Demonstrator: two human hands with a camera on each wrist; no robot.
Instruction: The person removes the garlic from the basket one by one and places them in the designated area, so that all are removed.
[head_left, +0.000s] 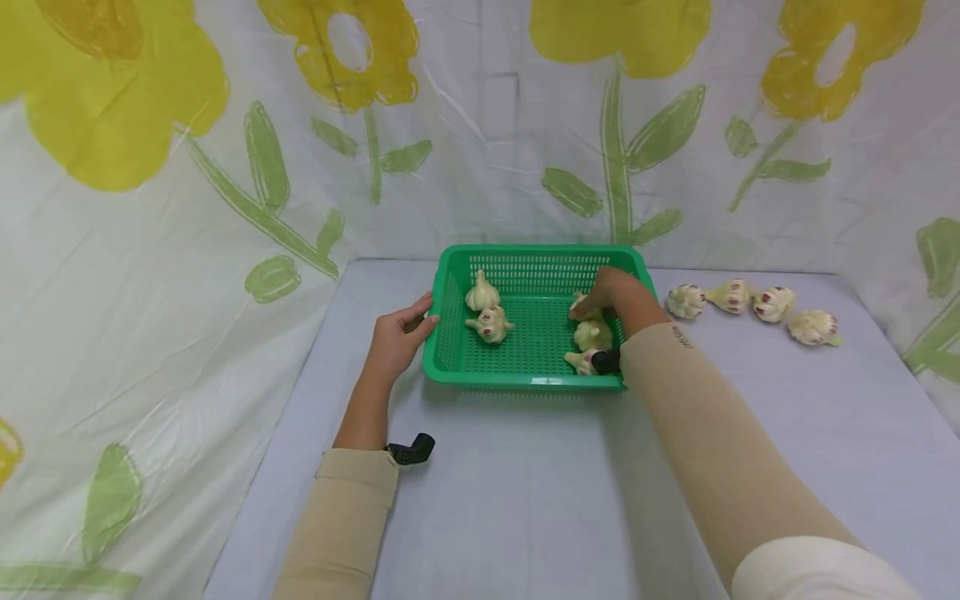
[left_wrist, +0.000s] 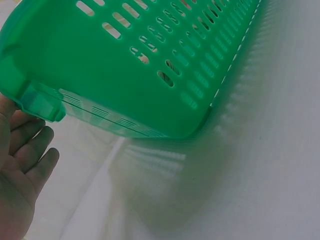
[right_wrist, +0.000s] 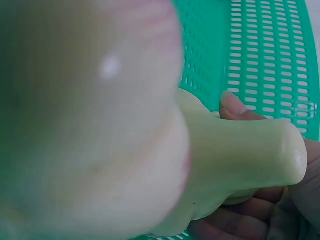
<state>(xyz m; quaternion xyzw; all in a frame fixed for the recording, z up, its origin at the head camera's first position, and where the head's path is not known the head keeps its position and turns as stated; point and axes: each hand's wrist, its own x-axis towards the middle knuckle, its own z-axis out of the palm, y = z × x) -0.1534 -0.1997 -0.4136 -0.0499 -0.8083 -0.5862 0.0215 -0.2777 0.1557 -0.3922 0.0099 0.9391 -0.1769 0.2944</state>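
Observation:
A green plastic basket [head_left: 536,381] stands on the table. My left hand [head_left: 401,337] holds its left rim; in the left wrist view the fingers [left_wrist: 37,152] lie below the rim's corner. Inside the basket's right side, my right hand [head_left: 611,298] grips a garlic bulb [head_left: 580,307] that its fingers partly cover. Nearer me in that row lie a second garlic bulb [head_left: 592,335] and a third garlic bulb [head_left: 581,361], partly behind the black wrist camera. At the basket's left lie two more, a rear bulb [head_left: 482,293] and a front bulb [head_left: 492,325]. Garlic [right_wrist: 100,125] fills much of the right wrist view.
Several garlic bulbs [head_left: 773,304] form a row on the table to the right of the basket. A white cloth [head_left: 517,500] covers the table. Behind it hangs a curtain [head_left: 480,167] with yellow flowers and green leaves.

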